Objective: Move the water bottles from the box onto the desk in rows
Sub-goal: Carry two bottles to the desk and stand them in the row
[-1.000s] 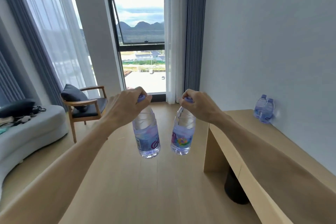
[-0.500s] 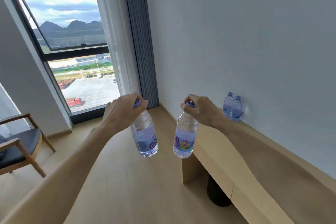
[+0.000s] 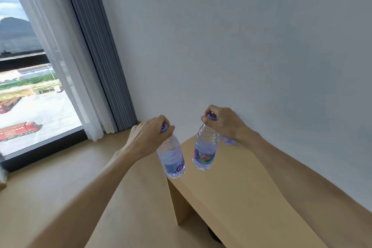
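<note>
1. At the caps, we grip a bottle in each hand: our left hand [image 3: 150, 138] curls round the cap of the left bottle [image 3: 172, 160], our right hand [image 3: 223, 123] round the cap of the right bottle [image 3: 205, 151].
2. Both bottles hang by their tops, long axes near upright, bases tilted slightly toward each other, apart and not touching.
3. Below, the right bottle hangs over the desk [image 3: 237, 191]; the left one hangs at the desk's near corner, partly over the floor [image 3: 60, 191].
4. Beyond our right wrist, bottles already placed [image 3: 229, 141] stand by the wall, mostly hidden.
5. Our right hand is nearer that row, so we judge it should set down first, the left swinging rightward after.
6. We cannot see the box.
</note>
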The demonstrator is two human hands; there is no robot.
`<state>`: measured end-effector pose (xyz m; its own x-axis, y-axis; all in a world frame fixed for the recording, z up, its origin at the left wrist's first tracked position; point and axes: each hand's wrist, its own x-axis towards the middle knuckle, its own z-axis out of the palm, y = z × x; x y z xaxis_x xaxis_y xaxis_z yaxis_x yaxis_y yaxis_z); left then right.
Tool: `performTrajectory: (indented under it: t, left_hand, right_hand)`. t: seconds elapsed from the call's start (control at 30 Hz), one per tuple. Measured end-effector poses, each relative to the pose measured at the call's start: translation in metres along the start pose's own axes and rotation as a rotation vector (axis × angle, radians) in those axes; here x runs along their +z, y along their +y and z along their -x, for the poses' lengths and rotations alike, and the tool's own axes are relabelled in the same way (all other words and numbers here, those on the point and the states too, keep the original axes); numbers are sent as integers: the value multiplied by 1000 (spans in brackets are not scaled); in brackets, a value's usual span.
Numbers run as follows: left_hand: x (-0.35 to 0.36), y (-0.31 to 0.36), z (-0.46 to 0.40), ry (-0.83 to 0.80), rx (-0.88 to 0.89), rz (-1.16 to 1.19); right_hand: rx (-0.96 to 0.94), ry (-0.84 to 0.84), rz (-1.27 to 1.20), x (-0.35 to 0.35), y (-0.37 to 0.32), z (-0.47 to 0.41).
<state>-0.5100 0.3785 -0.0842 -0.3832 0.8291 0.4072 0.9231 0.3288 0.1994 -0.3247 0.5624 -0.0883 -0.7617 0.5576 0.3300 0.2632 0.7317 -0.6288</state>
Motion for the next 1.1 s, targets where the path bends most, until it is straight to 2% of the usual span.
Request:
performTrajectory:
  t: [0.37,0.53,0.83,1.0,1.1]
  left_hand:
    - [138,35,-151,-219,212,212]
    - [208,49,-204,-345,392,298]
    - [290,79,-275,-569,657,352]
    - [318,102,-291,-578,787,229]
    - [334,112,-296,-640,798,254]
  right_hand:
    - [325,103,126,-28,128,-25]
    - [509,143,178,-19,175,-40]
    - [801,249,187,-2,226,-49]
    - [886,234,243,-4,248,-44]
    - [904,210,285,-4,259,-44]
